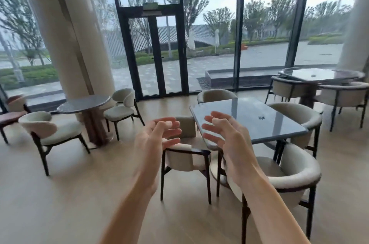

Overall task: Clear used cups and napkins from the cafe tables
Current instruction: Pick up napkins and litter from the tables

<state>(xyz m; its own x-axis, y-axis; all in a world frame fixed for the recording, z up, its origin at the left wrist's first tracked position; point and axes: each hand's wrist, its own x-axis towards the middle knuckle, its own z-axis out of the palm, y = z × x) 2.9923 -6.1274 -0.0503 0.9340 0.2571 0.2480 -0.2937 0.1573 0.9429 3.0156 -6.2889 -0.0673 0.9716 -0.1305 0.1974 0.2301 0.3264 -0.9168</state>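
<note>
Both my hands are up in front of me, palms facing each other, holding nothing. My left hand [157,135] has its fingers loosely curved and spread, empty. My right hand [225,135] is the same, fingers relaxed and slightly bent, empty, well apart from the left. Behind my right hand sits the square table [259,122] with a glossy dark top; there's a small dark speck [260,117] on it, too blurry to say what it is. No cup or napkin that I can make out on this table from here. Cream padded chairs ring it: one chair [185,158] right behind my left fingers, another chair [295,173] at the near right corner. To the left, a round table [83,103] stands beside a big cream column [65,30], with a chair [50,129] in front of it. Far right there's another table [317,74] by the window with a tiny object [313,75] on top, can't tell what. Glass door [155,54] straight ahead, trees and pavement outside.
</note>
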